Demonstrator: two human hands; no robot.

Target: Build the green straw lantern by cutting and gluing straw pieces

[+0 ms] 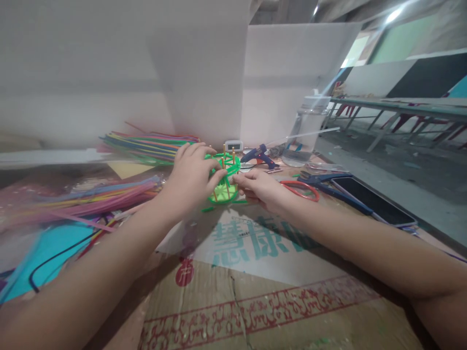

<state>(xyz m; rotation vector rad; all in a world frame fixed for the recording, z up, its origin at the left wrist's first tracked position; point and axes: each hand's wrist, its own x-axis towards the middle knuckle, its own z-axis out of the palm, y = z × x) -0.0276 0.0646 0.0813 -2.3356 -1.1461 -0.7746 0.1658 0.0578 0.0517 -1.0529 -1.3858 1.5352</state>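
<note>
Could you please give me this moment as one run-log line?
left hand: grip on green stick frame | right hand: pinching frame base | nearby: glue gun, scissors

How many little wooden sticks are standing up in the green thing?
4 that I can see, all in the green frame: one at its left-back, one at the middle top, one on the right, one at the lower front. The left hand may hide more.

White boards [204, 73] stand upright behind the cardboard-covered surface [277, 301]. To the right, a grey concrete floor [401, 180] stretches toward a long green bench [401, 104] on slanted legs, and a bright ceiling light [393, 15] glares overhead.
</note>
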